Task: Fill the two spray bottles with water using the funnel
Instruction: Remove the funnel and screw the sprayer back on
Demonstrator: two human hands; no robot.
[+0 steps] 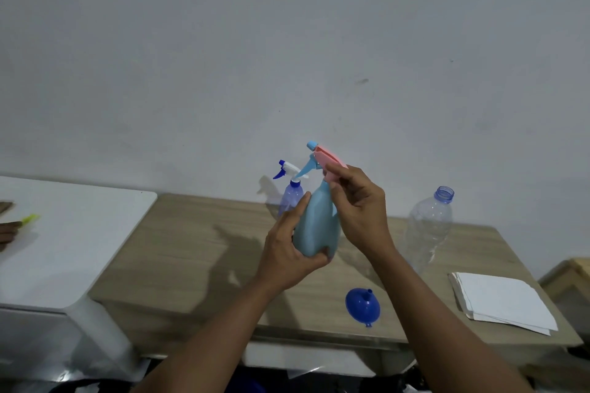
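The light blue spray bottle (317, 223) is held upright above the middle of the desk (191, 249). The left hand (287, 252) curls round its lower body, and the right hand (360, 207) pinches its pink spray head (329, 159). The translucent blue spray bottle (290, 198) stands just behind, at the far edge. The blue funnel (362, 306) lies spout-up near the front edge. An uncapped clear bottle (429, 226) stands toward the right, and white papers (504, 300) lie at the front right corner.

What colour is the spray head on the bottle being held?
Pink, with a light blue nozzle and trigger: spray head, head view.
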